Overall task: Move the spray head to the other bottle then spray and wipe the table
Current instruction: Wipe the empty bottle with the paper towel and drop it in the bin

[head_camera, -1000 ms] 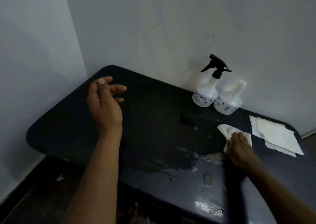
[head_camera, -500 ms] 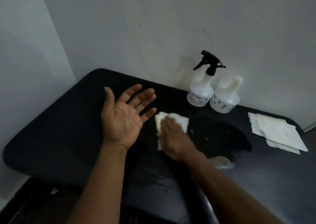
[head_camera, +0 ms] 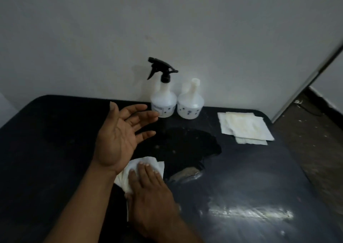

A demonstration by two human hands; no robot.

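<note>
Pale grey walls enclose the work area on the far side, with a dark floor visible well to the right of both hands. Below the walls, a black table with rounded corners fills most of the view. Its surface carries a dark wet patch just beyond the right hand and a glossy smeared streak to that hand's right.

The left hand is held above the table, palm up and tilted, fingers spread apart and holding nothing. The right hand lies palm down, fingers flat and close together, pressing on a white folded wipe. The wipe protrudes past the fingertips and to their left, directly beneath the heel of the left hand. The wipe looks crumpled at its near edge.

Two white translucent bottles stand upright against the far wall, touching or nearly touching each other. The left bottle sits just beyond the left hand's fingertips and carries the black spray head, nozzle pointing left. The right bottle is uncapped, with a bare narrow neck. Both bottles show dark dots on the lower body.

A stack of spare wipes, white with yellowish staining, lies flat on the table far right of both hands, well apart from the bottles.
</note>
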